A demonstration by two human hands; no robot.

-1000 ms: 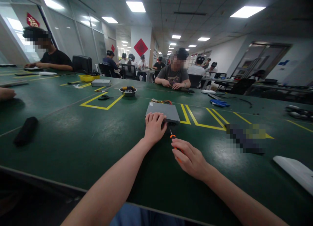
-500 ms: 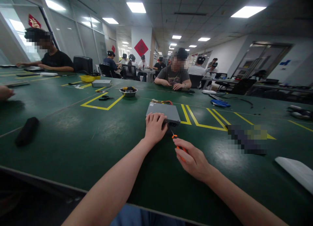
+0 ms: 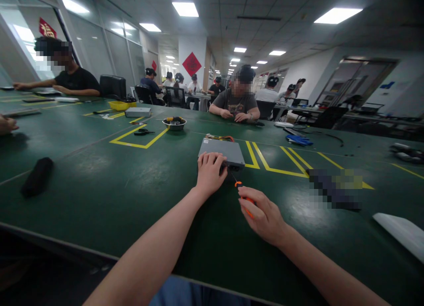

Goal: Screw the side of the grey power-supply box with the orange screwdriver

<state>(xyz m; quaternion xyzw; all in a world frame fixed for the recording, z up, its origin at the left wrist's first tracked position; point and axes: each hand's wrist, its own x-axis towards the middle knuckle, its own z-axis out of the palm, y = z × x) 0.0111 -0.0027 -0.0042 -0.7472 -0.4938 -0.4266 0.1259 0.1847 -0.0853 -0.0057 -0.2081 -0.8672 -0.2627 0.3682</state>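
Note:
A flat grey metal electronics case (image 3: 221, 152) lies on the green bench, with orange and coloured wires (image 3: 217, 137) along its far edge. My left hand (image 3: 209, 173) rests on the case's near corner, fingers curled over its top. My right hand (image 3: 263, 221) grips a small orange-handled screwdriver (image 3: 245, 199), partly hidden by the fingers. Its thin shaft points up and left, with the tip just off the case's dark front edge. I cannot tell whether the tip touches the case.
The green bench (image 3: 82, 164) has yellow tape outlines. On it lie a steel bowl of small parts (image 3: 174, 124), black scissors (image 3: 143, 132), a black pouch (image 3: 37, 177), blue gloves (image 3: 299, 140) and a white sheet (image 3: 402, 232). Co-workers sit along the bench's far side and left.
My right hand and the screwdriver have shifted slightly right, closer to the case's front corner. My left hand stays on the case.

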